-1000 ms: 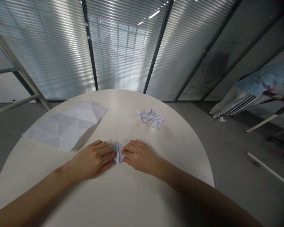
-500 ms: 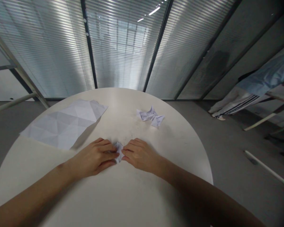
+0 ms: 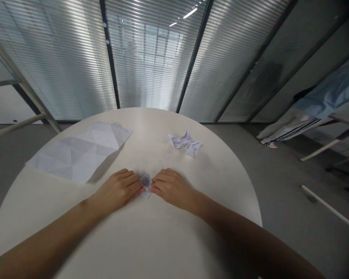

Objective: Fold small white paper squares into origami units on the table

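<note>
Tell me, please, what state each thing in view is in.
Small folded paper: partly folded, held between both hands
Left hand: fingers closed on its edge
Right hand: likewise
Creased paper sheet: opened out
Pointed origami piece: folded
Blinds: lowered

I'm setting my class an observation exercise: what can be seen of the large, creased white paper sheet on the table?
The large, creased white paper sheet looks thin and matte. It lies spread open on the left part of the round white table, its far-left tip at the table's edge. Crossing fold lines divide it into triangular facets, some lighter than others. It is not flat: its right side lifts, casting a shadow. Neither the left hand nor the right hand touches it.
</note>
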`<state>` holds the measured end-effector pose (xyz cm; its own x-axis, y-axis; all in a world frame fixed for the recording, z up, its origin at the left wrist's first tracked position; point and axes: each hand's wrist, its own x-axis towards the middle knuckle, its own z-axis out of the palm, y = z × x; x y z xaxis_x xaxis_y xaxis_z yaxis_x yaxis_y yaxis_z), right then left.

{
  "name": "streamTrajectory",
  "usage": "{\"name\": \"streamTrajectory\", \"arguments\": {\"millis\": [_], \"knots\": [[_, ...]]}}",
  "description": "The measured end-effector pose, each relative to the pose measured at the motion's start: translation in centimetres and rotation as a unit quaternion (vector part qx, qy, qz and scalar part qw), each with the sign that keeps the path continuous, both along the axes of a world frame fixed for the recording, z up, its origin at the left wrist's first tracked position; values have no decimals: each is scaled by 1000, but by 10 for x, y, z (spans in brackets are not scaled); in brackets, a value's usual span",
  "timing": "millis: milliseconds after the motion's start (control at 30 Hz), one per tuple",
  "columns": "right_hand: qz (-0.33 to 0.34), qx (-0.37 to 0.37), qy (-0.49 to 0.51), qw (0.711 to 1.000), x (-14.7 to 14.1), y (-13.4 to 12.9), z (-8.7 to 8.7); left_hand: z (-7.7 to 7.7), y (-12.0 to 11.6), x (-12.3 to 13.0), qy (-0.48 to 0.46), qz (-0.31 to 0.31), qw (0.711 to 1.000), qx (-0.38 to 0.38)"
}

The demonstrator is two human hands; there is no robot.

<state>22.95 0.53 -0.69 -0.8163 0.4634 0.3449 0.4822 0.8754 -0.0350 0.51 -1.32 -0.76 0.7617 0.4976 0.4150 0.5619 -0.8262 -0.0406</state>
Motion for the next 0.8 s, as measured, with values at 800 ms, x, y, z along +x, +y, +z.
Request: {"name": "streamTrajectory", "arguments": {"millis": [800], "knots": [[-117,-97,32,988,-9,-7,8,12,3,-3,-94,136,960,-225]]}}
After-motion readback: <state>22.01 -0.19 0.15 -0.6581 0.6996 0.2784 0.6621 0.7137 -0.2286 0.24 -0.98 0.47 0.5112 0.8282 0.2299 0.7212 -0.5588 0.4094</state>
